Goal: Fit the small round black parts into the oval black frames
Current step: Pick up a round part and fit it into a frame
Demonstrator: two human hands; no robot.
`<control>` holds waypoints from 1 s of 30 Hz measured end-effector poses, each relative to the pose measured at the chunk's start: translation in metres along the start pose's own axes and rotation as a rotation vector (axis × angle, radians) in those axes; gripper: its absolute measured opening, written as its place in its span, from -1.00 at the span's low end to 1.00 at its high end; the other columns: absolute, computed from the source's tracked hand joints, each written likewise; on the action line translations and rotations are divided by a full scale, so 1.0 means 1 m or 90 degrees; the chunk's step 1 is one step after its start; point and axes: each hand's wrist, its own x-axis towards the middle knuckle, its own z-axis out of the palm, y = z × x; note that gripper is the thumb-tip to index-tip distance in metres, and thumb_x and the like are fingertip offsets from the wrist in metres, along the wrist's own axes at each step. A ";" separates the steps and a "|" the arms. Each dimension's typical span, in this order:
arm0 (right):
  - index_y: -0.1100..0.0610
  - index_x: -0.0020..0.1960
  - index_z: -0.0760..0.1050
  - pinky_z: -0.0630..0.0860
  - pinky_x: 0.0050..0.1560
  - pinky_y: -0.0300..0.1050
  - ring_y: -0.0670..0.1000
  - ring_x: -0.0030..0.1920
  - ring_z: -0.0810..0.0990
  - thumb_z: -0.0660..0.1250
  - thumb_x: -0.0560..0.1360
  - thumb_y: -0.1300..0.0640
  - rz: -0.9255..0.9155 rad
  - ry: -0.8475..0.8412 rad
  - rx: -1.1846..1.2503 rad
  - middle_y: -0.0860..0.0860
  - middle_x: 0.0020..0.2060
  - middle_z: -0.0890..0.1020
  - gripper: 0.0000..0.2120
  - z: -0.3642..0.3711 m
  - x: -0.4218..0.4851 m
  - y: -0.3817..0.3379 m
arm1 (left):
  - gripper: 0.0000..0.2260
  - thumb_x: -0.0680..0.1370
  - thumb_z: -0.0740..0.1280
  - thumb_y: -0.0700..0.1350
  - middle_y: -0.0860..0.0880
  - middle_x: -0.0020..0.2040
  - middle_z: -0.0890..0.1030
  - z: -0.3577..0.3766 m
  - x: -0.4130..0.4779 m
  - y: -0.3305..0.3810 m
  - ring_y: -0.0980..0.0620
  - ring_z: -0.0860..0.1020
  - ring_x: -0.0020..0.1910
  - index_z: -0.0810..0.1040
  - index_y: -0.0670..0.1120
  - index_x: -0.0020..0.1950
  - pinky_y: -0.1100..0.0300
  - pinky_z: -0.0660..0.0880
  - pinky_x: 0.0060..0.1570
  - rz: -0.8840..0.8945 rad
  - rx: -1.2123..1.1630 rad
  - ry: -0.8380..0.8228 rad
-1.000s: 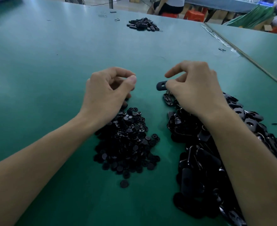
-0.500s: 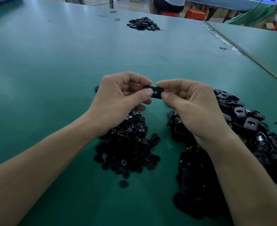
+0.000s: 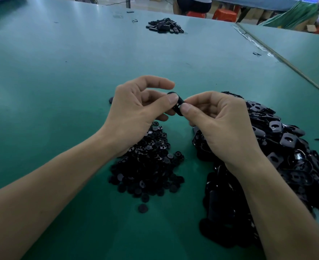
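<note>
My left hand (image 3: 136, 113) and right hand (image 3: 222, 124) pinch one oval frame (image 3: 179, 105); apparently finished pile (image 3: 164, 26), 12 o'clock, small; round-parts heap (image 3: 147, 166), frames heap (image 3: 286, 156) large.

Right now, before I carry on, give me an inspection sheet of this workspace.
Surface: green table, seam with a second table at right.
Job's things: pile of round parts near left; pile of oval frames right; one held frame; far pile of black parts.
Clutter: small black scraps near the far edge.
Hands: left hand and right hand both pinch the held frame.
Cables: nothing seen.
Surroundings: red stools, seated person beyond the table.
</note>
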 end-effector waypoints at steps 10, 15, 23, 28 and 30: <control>0.01 -0.13 0.63 0.55 -0.21 -0.27 -0.10 -0.28 0.67 0.45 0.52 0.22 -0.012 -0.022 0.010 -0.06 -0.28 0.72 -0.88 0.002 -0.003 -0.004 | -0.78 0.41 0.54 -0.10 -0.04 -0.23 0.71 0.000 0.000 0.000 0.07 0.68 -0.25 0.62 -0.10 0.00 0.26 0.59 -0.22 -0.070 -0.019 -0.036; 0.01 -0.10 0.65 0.51 -0.29 -0.34 -0.14 -0.32 0.69 0.45 0.52 0.20 -0.006 -0.019 -0.040 -0.11 -0.32 0.72 -0.90 -0.003 -0.006 -0.006 | -0.89 0.44 0.49 -0.11 -0.04 -0.22 0.71 0.002 0.000 -0.001 0.03 0.71 -0.21 0.61 -0.10 -0.14 0.25 0.60 -0.21 -0.049 -0.012 -0.005; -0.08 -0.08 0.68 0.52 0.00 0.04 -0.08 -0.08 0.47 0.46 0.46 -0.12 -0.056 -0.286 -0.495 -0.14 -0.24 0.51 -0.86 -0.007 -0.014 -0.007 | -0.85 0.56 0.39 -0.30 -0.09 -0.21 0.65 0.000 0.002 -0.007 0.03 0.69 -0.23 0.51 -0.09 -0.09 0.21 0.61 -0.28 -0.007 -0.005 0.036; -0.06 -0.09 0.66 0.51 0.00 -0.02 -0.10 -0.09 0.44 0.44 0.47 -0.16 -0.047 -0.294 -0.504 -0.17 -0.24 0.49 -0.82 -0.008 -0.015 -0.010 | -0.74 0.52 0.47 -0.27 -0.03 -0.31 0.67 -0.004 0.004 -0.007 0.02 0.67 -0.31 0.49 0.00 0.06 0.22 0.59 -0.32 -0.003 0.036 0.031; -0.05 -0.11 0.65 0.53 0.00 -0.01 -0.10 -0.09 0.46 0.45 0.48 -0.11 -0.044 -0.297 -0.506 -0.17 -0.24 0.50 -0.86 -0.008 -0.015 -0.010 | -0.74 0.50 0.49 -0.25 -0.03 -0.31 0.67 -0.006 0.004 -0.007 0.01 0.67 -0.31 0.49 0.01 0.05 0.23 0.58 -0.32 -0.003 0.041 0.036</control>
